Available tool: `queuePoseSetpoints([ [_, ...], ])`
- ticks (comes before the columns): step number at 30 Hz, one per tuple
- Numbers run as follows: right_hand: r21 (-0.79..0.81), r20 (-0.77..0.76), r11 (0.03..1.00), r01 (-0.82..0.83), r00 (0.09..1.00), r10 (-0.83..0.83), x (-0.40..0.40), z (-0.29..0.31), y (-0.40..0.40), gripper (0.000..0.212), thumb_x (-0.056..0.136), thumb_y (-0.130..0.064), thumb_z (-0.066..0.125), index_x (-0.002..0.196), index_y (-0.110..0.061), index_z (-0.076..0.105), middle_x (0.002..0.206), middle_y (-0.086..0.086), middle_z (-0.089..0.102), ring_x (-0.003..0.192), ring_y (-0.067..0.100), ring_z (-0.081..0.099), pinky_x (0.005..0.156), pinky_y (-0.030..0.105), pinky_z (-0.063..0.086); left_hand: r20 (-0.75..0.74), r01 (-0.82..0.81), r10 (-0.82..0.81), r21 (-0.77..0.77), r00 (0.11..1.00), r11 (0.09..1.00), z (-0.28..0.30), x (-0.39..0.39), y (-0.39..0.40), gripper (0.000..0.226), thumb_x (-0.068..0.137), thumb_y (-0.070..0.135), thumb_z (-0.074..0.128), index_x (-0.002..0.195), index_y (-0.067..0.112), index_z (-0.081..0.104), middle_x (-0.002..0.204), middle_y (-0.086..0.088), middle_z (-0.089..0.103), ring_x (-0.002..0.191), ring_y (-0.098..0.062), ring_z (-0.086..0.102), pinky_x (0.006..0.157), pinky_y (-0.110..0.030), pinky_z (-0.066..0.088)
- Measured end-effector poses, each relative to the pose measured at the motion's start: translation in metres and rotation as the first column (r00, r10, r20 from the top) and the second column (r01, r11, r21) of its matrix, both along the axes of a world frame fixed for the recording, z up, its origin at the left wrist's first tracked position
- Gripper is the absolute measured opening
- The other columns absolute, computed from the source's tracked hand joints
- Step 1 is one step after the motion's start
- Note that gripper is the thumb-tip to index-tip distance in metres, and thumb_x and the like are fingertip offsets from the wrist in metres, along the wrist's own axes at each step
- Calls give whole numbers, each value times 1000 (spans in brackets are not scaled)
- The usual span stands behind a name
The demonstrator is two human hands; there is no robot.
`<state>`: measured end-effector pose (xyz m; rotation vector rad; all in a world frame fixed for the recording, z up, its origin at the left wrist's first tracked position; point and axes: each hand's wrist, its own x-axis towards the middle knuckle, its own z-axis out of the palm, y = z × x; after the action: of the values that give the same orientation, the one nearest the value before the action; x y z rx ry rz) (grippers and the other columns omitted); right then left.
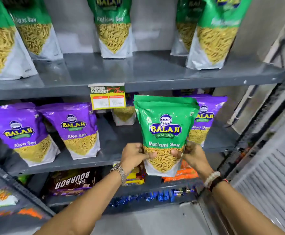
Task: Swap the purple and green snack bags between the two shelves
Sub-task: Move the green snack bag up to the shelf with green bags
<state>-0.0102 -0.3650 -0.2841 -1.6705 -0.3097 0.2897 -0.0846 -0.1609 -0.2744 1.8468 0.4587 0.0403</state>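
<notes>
While my left hand (135, 154) and right hand (190, 154) pinch its lower edges, the green Ratlami Sev bag (165, 131) stands upright before the lower shelf (91, 164) (purple bags (79, 129) flank it).

Top shelf (138, 72) I'm seeing has green Ratlami Sev bags (113, 28) standing; middle shelf (87, 162) has purple Aloo Sev bags (78, 129).
</notes>
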Motion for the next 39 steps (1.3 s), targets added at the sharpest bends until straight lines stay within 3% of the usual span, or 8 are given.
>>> queuePoseSetpoints([
  [6, 30, 123, 997, 70, 990, -74, -6, 64, -32, 39, 51, -24, 86, 86, -11, 72, 92, 11, 75, 90, 24, 69, 88, 45, 53, 163, 61, -82, 132, 983, 989, 65, -4, -19, 70, 29, 62, 84, 78, 13, 72, 71, 0, 74, 64, -13, 66, 64, -33, 52],
  [10, 65, 257, 996, 68, 963, -82, -2, 133, -29, 22, 60, -12, 81, 78, -17, 71, 83, 0, 75, 80, 14, 67, 81, 34, 56, 287, 44, -100, 196, 953, 980, 130, 0, -15, 44, 41, 48, 88, 67, 17, 69, 57, 8, 70, 53, 2, 60, 56, -17, 50],
  [14, 136, 359, 990, 30, 930, -78, 4, 198, -14, 26, 65, -10, 78, 90, -11, 69, 85, -2, 74, 76, 5, 69, 72, 19, 57, 429, -28, -72, 222, 900, 975, 188, 12, 2, 66, 31, 61, 84, 78, 16, 74, 74, -1, 78, 78, -15, 73, 80, -43, 59],
  [19, 159, 433, 987, 29, 896, -96, 31, 251, 20, 26, 68, -13, 77, 92, -10, 68, 94, 5, 71, 71, 1, 67, 69, 13, 54, 496, -101, -42, 258, 867, 961, 246, 23, 21, 59, 39, 57, 83, 84, 19, 75, 77, 2, 77, 79, -6, 71, 79, -27, 56],
  [24, 147, 438, 988, 55, 891, -115, 66, 272, 59, 34, 69, -13, 77, 100, -4, 64, 102, 10, 69, 73, 2, 63, 65, 12, 53, 509, -160, 34, 206, 860, 965, 265, 47, 46, 96, 19, 70, 79, 97, 14, 71, 90, -2, 77, 86, -13, 71, 87, -38, 57],
  [27, 159, 437, 986, 55, 891, -120, 83, 271, 82, 42, 71, -4, 74, 109, 5, 58, 113, 21, 65, 71, -1, 65, 60, 8, 51, 491, -190, 76, 186, 868, 964, 263, 58, 55, 61, 41, 50, 85, 89, 15, 72, 89, -4, 77, 86, -15, 71, 86, -40, 57],
  [31, 177, 410, 982, 65, 902, -134, 102, 262, 106, 43, 73, -3, 71, 111, 6, 55, 116, 24, 63, 88, 19, 62, 64, 8, 52, 532, -242, 100, 203, 841, 949, 254, 75, 69, 22, 57, 39, 83, 68, 28, 67, 81, 1, 73, 83, -13, 70, 84, -37, 57],
  [39, 13, 446, 995, 96, 890, -92, 113, 236, 125, 61, 64, -19, 80, 116, -12, 50, 118, 11, 64, 108, 24, 60, 99, 45, 47, 506, -207, 46, 267, 861, 941, 234, 95, 89, 78, 62, 36, 82, 127, 11, 48, 131, -12, 60, 116, -26, 59, 102, -42, 47],
])
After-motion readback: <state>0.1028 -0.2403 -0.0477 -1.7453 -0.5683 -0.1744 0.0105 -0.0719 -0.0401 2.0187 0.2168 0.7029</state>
